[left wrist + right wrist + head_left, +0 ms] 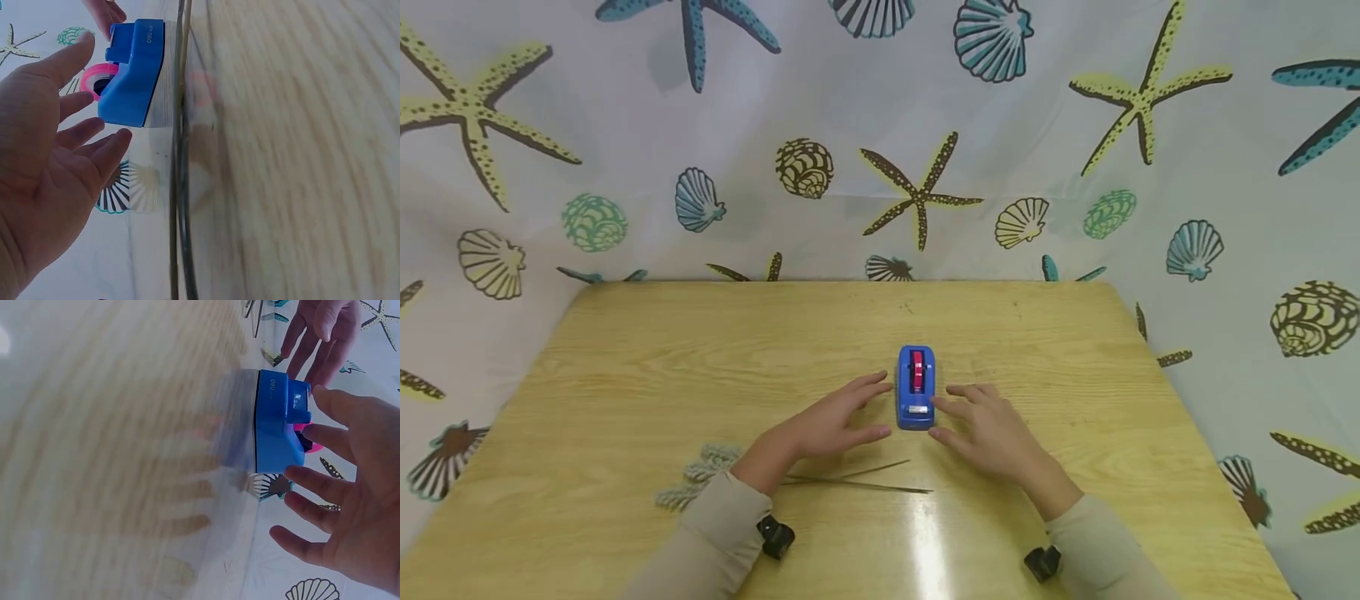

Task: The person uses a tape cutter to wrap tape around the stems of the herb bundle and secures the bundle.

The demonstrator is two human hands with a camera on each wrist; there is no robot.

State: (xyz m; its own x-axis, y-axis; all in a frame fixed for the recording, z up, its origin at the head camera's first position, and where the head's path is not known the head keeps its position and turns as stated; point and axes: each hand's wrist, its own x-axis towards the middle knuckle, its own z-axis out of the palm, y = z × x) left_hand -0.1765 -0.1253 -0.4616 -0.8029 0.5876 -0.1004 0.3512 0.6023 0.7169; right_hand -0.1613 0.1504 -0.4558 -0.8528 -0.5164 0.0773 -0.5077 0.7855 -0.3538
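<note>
Seashell-patterned cloth (850, 108) hangs behind the wooden counter (700, 350). On it lies the blue tape dispenser (917, 398), long axis running near to far, red roll (918, 371) toward the far end. Beside it, left hand (831, 427) and right hand (1000, 433) have released grip.

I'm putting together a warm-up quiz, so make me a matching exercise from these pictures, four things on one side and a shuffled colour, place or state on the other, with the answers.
Column one:
1. tape dispenser
2. tape roll
3. thin stalks
4. right hand

Column two:
A. pinkish red
B. fingers spread apart
C. blue
D. partly hidden by the left arm in the head view

Pairs: 1-C, 2-A, 3-D, 4-B
</note>
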